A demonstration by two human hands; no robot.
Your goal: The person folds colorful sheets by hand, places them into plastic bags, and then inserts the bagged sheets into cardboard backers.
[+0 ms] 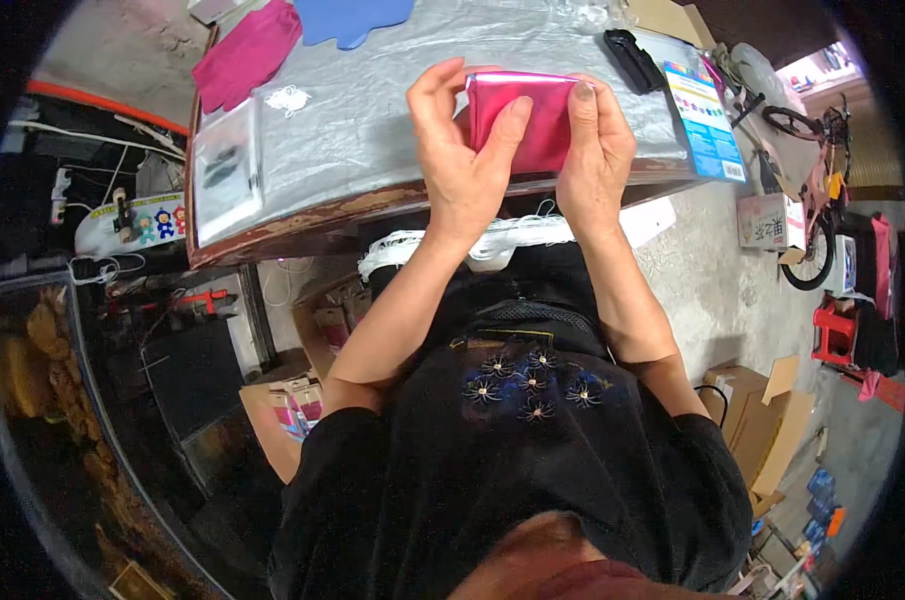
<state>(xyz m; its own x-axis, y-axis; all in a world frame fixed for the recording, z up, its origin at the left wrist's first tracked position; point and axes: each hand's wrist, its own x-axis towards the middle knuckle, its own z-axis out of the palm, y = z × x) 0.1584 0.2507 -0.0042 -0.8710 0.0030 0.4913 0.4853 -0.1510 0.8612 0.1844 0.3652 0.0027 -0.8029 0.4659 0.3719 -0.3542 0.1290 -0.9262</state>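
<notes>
A shiny pink folded packet (543, 130), flat and roughly square, is held up over the front edge of the table (343, 150). My left hand (463, 165) grips its left side, the thumb pressed on the near face and the other fingers partly hidden behind. On the right side, my right hand (598, 150) pinches it with the thumb along the top right corner. A bright crease runs along the packet's upper edge. Whether it is film or coated cloth, I cannot tell.
Pink folded fabric (248, 60), a blue piece (353, 18), white string (288, 99) and clear plastic sleeves (228, 170) lie on the table's left. At right are a black holder (633, 60) and a printed card (708, 125). Cardboard boxes (763, 420) stand on the floor.
</notes>
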